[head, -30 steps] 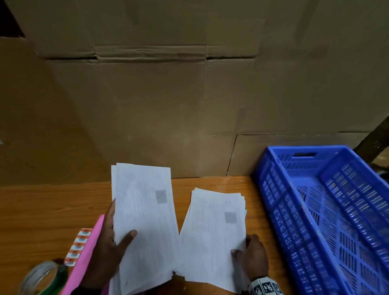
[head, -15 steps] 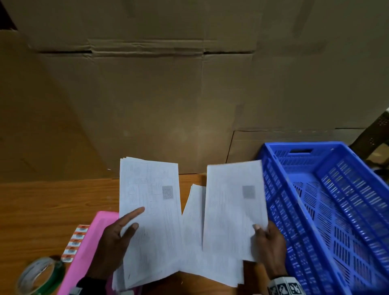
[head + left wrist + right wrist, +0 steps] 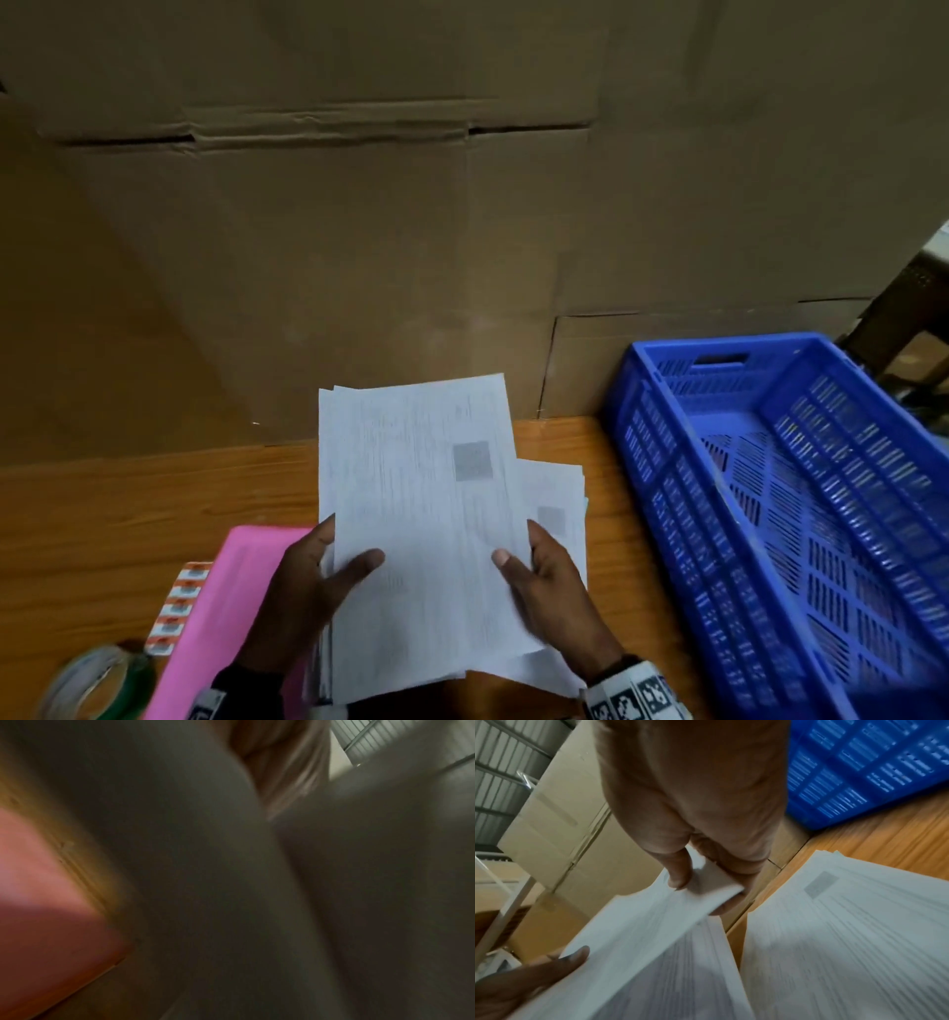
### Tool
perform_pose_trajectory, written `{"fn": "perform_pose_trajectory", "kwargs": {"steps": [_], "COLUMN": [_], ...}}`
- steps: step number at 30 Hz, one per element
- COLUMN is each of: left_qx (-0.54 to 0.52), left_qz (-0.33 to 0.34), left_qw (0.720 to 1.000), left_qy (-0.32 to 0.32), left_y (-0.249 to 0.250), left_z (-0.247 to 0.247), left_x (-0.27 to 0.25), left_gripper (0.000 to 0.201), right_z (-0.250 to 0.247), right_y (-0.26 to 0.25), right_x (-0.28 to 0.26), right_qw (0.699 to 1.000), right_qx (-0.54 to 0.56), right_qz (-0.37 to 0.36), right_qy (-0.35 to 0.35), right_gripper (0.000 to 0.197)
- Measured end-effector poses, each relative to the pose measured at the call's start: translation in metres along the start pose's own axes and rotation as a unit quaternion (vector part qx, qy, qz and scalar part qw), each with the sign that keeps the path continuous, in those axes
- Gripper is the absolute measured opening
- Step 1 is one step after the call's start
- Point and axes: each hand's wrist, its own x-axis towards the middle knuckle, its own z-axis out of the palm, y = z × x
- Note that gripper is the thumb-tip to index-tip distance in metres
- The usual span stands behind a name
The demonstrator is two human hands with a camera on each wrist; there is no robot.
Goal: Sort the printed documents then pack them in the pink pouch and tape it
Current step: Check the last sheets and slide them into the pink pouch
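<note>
Cardboard walls back the wooden desk (image 3: 128, 514). From the head view, both hands, left (image 3: 308, 591) and right (image 3: 549, 596), grip a stack of documents (image 3: 421, 514), long axis pointing away, above a second pile (image 3: 557, 493); pouch (image 3: 231, 606) lies left. Left wrist view: blurred. Right wrist view: thumb and fingers (image 3: 680, 870) pinch the sheets' edge.

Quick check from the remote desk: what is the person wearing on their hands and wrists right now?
Both hands are bare, no gloves. The right hand has a wristband printed with black-and-white square markers, with a dark strap edge above it. The left hand ends in a dark cuff or sleeve at the wrist, with a similar black-and-white marker patch partly cut off by the frame edge. No rings or watches can be made out.
</note>
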Motion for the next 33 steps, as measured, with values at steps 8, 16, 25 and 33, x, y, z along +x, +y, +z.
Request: {"fn": "perform_pose_trajectory", "kwargs": {"steps": [8,16,25,33], "left_qx": [0.037,-0.006,0.03,0.075], "left_qz": [0.021,0.047,0.058,0.032], "left_qw": [0.995,0.992,0.996,0.996], "left_qy": [0.093,0.116,0.06,0.032], "left_y": [-0.017,-0.022,-0.04,-0.037], "left_z": [-0.021,-0.041,-0.045,-0.03], "left_x": [-0.001,-0.001,0.0,0.004], "left_gripper": [0.074,0.076,0.057,0.045], "right_z": [-0.032,-0.056,-0.08,-0.086], "right_y": [0.06,0.084,0.076,0.003], "right_x": [0.007,0.014,-0.003,-0.01], "right_qw": [0.911,0.893,0.883,0.955], "right_qx": [-0.34,-0.343,-0.379,-0.032], "right_qz": [0.173,0.198,0.017,-0.019], "right_qy": [0.156,0.213,0.276,0.293], "right_gripper": [0.069,0.045,0.031,0.011]}}
